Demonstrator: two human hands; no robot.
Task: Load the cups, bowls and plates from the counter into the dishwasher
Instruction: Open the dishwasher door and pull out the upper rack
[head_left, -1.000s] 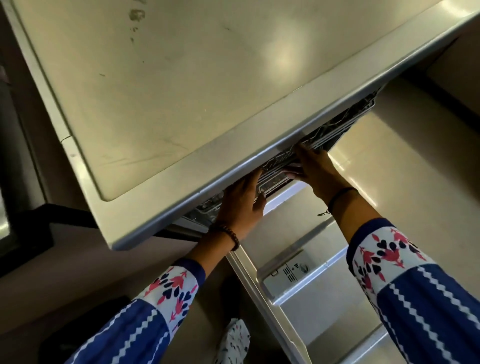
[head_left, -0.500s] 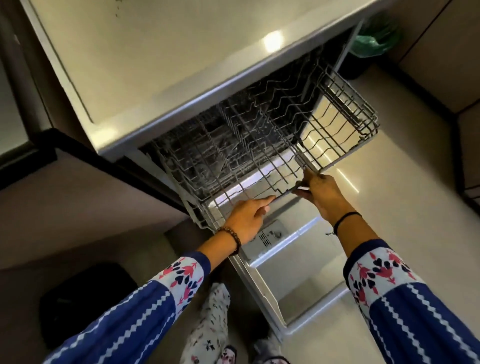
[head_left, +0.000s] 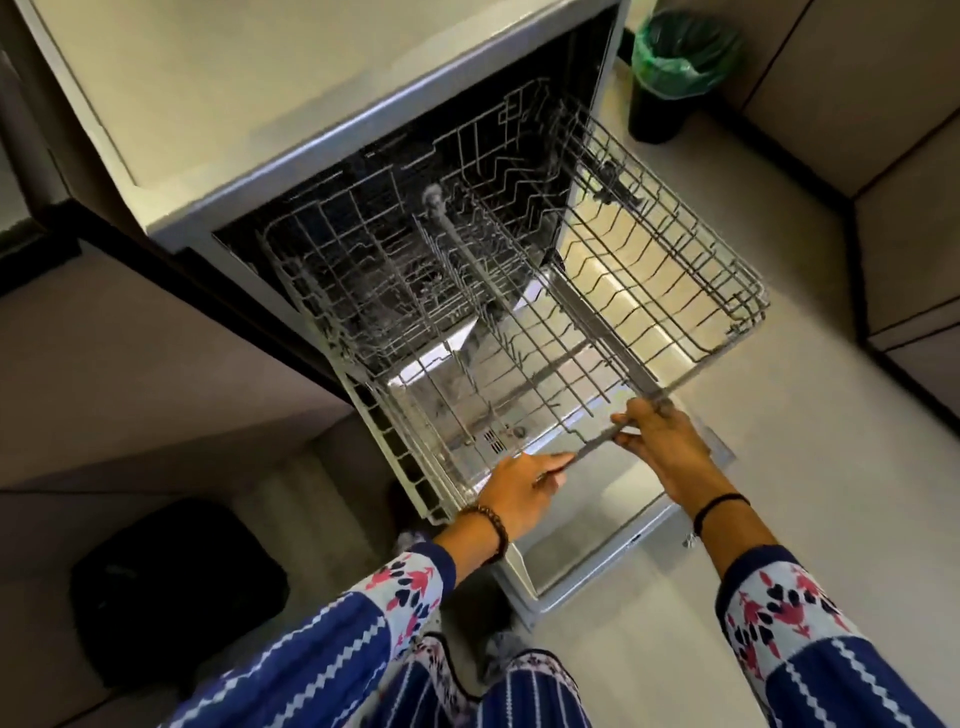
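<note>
On my feed the pale tabletop (head_left: 249, 83) fills the upper left. The dishwasher (head_left: 332, 143) sits under its edge with the door (head_left: 597, 525) dropped flat toward me. The wire rack (head_left: 654, 270) stands drawn out of the dark tub and over that door, with its front bar nearest me. A dark bag (head_left: 176, 582) lies on the floor (head_left: 789, 519) at lower left. A black bin (head_left: 670, 78) with a green liner stands at upper right, well apart from the rack. Both my hands are on the rack's front bar. The left hand (head_left: 519, 493) curls round it near the middle. The right hand (head_left: 660, 441) pinches it just beside, the bar passing between thumb and fingers. A beaded bracelet (head_left: 493, 525) circles my left wrist and a dark band (head_left: 719, 506) my right.
</note>
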